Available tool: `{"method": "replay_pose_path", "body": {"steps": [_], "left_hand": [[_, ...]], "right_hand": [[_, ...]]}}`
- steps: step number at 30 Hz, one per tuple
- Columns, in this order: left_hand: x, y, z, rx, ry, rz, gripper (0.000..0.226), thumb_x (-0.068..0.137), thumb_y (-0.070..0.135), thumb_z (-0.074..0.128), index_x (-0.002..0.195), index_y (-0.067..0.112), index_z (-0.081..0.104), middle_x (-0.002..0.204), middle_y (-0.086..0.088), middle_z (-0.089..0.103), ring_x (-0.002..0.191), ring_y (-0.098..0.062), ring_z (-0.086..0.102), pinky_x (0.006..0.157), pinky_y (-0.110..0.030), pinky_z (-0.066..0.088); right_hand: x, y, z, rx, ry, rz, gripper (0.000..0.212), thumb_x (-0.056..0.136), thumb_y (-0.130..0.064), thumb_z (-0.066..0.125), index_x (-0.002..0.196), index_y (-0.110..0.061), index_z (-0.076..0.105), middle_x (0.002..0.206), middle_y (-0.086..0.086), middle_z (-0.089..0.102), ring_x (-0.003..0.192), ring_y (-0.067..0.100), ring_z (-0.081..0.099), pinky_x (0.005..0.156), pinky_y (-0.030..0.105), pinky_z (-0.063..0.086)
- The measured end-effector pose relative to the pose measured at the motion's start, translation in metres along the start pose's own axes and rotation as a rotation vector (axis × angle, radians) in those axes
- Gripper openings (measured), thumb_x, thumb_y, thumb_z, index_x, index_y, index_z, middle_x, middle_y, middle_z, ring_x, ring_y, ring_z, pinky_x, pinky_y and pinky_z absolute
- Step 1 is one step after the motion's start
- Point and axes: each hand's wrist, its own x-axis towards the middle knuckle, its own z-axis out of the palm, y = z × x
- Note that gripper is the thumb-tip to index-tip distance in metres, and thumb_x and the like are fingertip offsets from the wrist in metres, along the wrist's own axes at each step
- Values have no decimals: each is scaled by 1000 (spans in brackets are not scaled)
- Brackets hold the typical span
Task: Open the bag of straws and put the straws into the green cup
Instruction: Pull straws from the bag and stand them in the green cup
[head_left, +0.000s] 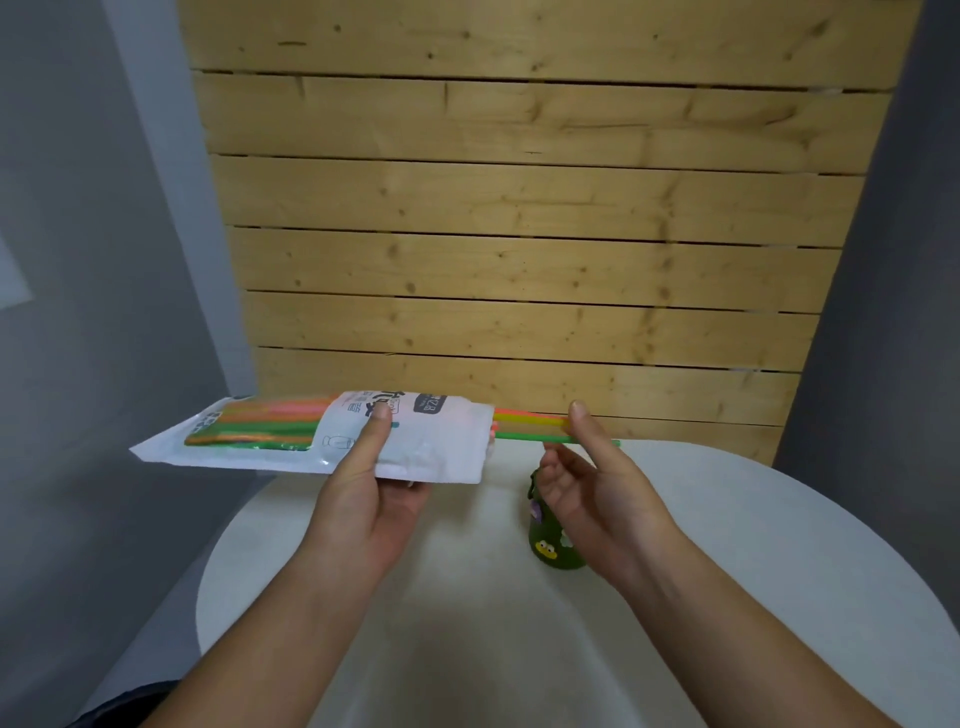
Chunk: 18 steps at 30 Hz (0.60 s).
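Observed bag (415, 441), level above table (779, 519), pinched mid-length by left hand (363, 499); straws (530, 423) (light, bendy, slick) poking from open end over green cup (550, 545), seemingly nipped between right hand (597, 483) thumb and fingers; recommend gripping bundle near tips.

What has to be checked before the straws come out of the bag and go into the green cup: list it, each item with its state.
1. Bag open: ok, straws stick out of its right end.
2. Left hand on the bag: ok, thumb on top, fingers beneath.
3. Right hand on the straws: ok, thumb and fingers pinch the protruding ends.
4. Straw ends even: not ok, a green straw reaches farther than the rest.
5. Green cup upright on the table: ok, below the right hand.
6. Cup's mouth free: cannot tell, the right hand hides it.
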Motion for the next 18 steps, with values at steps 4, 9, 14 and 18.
{"method": "replay_pose_path", "body": {"steps": [4, 9, 14, 18], "left_hand": [[-5, -4, 4, 20, -14, -7, 39, 92, 18, 69, 130, 14, 61, 116, -8, 77, 105, -23, 74, 99, -48, 54], [-10, -11, 7, 52, -3, -19, 35, 93, 17, 67, 128, 15, 62, 115, -7, 77, 103, -22, 75, 93, -45, 56], [-8, -9, 4, 15, 17, -36, 41, 92, 17, 69, 132, 15, 60, 116, -8, 77, 103, -24, 75, 87, -48, 60], [-1, -5, -4, -9, 56, -33, 36, 93, 17, 69, 128, 14, 62, 108, -7, 79, 98, -21, 76, 88, -44, 60]], "right_hand": [[0, 19, 9, -57, -1, -5, 35, 76, -36, 78, 97, -13, 63, 77, 5, 60, 58, 12, 55, 56, 25, 49], [4, 21, 25, 25, 88, -83, 13, 89, -21, 72, 95, -9, 74, 71, 3, 60, 52, 10, 48, 48, 21, 46], [2, 12, 24, -14, 123, -126, 16, 91, -20, 68, 99, -6, 71, 70, 3, 57, 62, 12, 52, 52, 23, 47], [4, 1, 12, -158, 159, -220, 18, 94, -25, 64, 93, -8, 71, 71, 6, 61, 65, 13, 64, 63, 30, 52]]}}
